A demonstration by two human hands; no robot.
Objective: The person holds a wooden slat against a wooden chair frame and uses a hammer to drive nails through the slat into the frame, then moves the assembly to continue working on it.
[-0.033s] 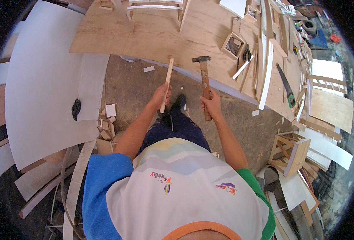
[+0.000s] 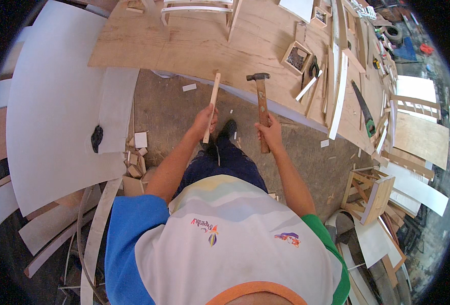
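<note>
Pale wooden slat (image 2: 212, 104) in left hand (image 2: 203, 123), wooden-handled hammer (image 2: 261, 109) (dark steel head) in right hand (image 2: 270, 133).

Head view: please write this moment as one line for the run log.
left hand: holds wooden strip | right hand: holds hammer, head up | ahead: plywood workbench

Pale wooden slat (image 2: 211, 104), brown-handled hammer (image 2: 261, 109) with dark head, tan plywood tabletop (image 2: 184, 46), white sheet (image 2: 57, 112).

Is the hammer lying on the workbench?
No, the right hand grips the hammer by its wooden handle, head up, while the left hand holds a wooden stick.
</note>
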